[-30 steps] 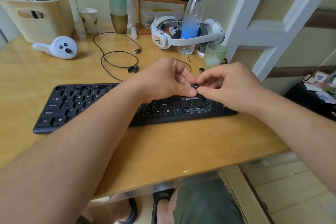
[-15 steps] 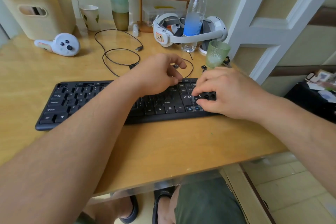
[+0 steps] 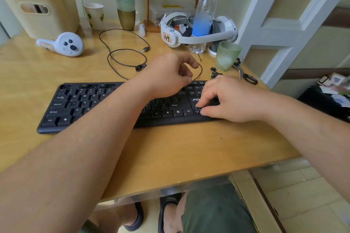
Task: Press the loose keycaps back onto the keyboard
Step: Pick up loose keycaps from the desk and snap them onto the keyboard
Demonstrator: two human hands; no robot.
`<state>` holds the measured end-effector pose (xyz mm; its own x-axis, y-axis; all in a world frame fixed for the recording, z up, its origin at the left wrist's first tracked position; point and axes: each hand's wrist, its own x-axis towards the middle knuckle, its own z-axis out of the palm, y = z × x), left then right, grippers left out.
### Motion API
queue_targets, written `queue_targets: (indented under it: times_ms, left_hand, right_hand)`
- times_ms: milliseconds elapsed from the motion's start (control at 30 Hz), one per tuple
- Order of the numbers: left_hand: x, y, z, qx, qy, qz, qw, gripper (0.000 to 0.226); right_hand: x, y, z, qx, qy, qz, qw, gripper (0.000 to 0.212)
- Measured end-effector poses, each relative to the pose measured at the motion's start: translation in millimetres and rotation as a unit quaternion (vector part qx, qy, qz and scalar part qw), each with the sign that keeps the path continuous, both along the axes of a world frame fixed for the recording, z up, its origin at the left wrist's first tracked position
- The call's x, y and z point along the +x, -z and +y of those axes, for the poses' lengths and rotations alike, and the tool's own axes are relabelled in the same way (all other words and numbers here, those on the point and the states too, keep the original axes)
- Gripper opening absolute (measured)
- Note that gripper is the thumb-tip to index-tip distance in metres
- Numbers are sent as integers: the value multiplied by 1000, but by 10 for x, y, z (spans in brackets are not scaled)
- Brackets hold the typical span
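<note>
The light wooden desk (image 3: 170,157) carries the long black plastic keyboard (image 3: 91,104), which lies flat across its middle. The left hand (image 3: 166,73) sits over the keyboard's rear edge with its fingers loosely curled; whether they hold a spare keycap cannot be told. The right hand (image 3: 231,100) rests on the keyboard's right section, fingers bent downward, thumb and fingertips pressing the small black arrow keycap (image 3: 199,109) in the bottom row. The cap appears level with its neighbours, though the fingers hide most of it.

Step in hand, by judgement: seating this keycap.
1. Centre the cap squarely over its socket before loading it.
2. Press straight down with the fingertip pad; a tilted push may jam one corner.
3. Steady the keyboard with the free hand.
4. Confirm the cap stands even with adjacent keys.
</note>
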<state>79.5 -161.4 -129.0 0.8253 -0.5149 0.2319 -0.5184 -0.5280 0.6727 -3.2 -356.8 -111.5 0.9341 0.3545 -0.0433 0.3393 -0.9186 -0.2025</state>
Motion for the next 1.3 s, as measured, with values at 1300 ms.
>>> queue_targets:
  times_ms: [1300]
  left_hand:
    - [26,23,-14,31,1,-43,999,33]
  right_hand:
    - [226,-311,344,-58,143,144,977,19]
